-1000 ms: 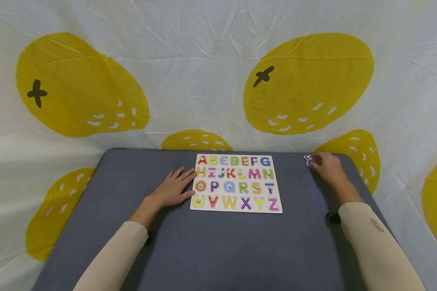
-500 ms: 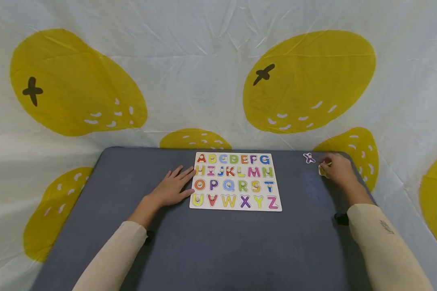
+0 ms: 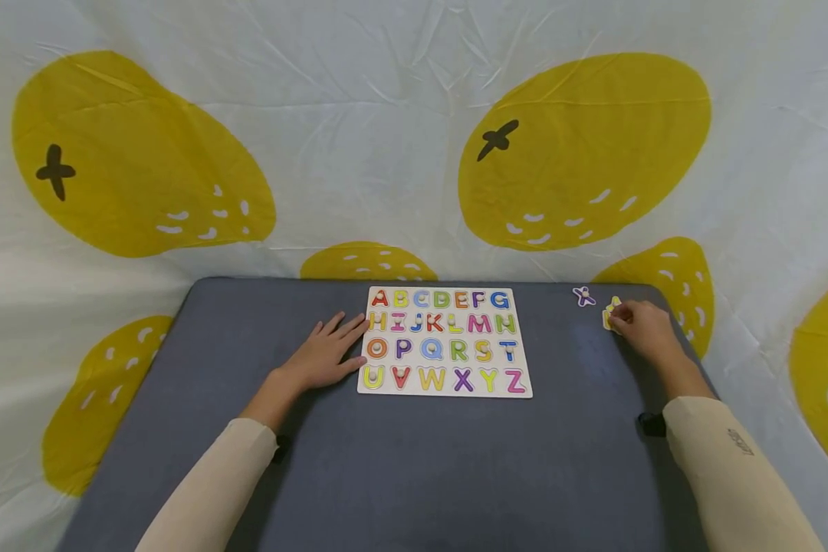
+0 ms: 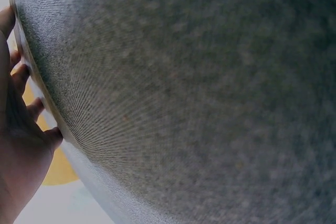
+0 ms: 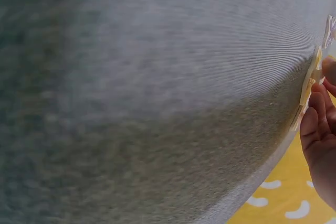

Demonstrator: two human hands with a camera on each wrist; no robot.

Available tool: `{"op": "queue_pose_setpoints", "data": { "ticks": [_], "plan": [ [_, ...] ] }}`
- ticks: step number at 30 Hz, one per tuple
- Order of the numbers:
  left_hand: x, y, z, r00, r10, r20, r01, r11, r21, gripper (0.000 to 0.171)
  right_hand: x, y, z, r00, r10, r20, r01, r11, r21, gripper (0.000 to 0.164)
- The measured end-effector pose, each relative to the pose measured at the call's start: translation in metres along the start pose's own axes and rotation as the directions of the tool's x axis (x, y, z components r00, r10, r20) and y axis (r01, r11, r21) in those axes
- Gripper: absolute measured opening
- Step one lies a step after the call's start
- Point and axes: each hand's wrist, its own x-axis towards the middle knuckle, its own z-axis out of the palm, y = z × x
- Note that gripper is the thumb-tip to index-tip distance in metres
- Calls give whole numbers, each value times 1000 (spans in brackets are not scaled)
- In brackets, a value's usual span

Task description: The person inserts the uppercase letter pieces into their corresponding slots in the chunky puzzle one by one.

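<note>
A white alphabet puzzle board [image 3: 448, 388] with coloured letters lies on the table. My left hand [image 3: 324, 356] rests flat beside it, fingers spread and fingertips at the board's left edge. In the left wrist view the left hand [image 4: 23, 145] shows only at the left border. Toward the table's far right corner, my right hand [image 3: 640, 328] pinches a yellow letter piece [image 3: 609, 316] with thumb and fingertips, low at the tabletop. The right wrist view shows the yellow piece [image 5: 314, 69] at the fingertips. A purple X piece [image 3: 583, 297] lies just left and behind it.
The dark grey tabletop [image 3: 441, 468] ends at a far edge against a white curtain [image 3: 372, 153] printed with big yellow fruit. The right hand works close to the table's right edge. Another pale piece edge [image 5: 297, 119] shows below the yellow one in the right wrist view.
My right hand let go of the purple X piece, leaving it on the table, and moved right and nearer to the yellow piece. The left hand has stayed at the board.
</note>
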Motion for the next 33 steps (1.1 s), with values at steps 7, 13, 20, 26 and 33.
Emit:
{"op": "queue_pose_setpoints", "data": {
  "ticks": [7,13,20,26,33],
  "plan": [
    [-2,0,-1,1000,1,-6,-1,1000,7,77,-6,-3,1,999,38,26,-38,999,-2,22],
    [-2,1,0,1000,10,-5,-10,1000,4,77,-9,-3,1,998,46,36,-46,999,-19,18],
    [-3,2,-1,1000,18,-21,-18,1000,5,76,-13,-27,-2,998,-64,-10,64,998,-5,16],
    [-3,2,-1,1000,17,-20,-17,1000,5,77,-17,-65,3,981,-174,-82,177,984,29,12],
    [-2,3,-2,999,23,-29,-22,1000,7,76,-22,-122,15,955,-284,-83,288,956,52,12]
  ]
}}
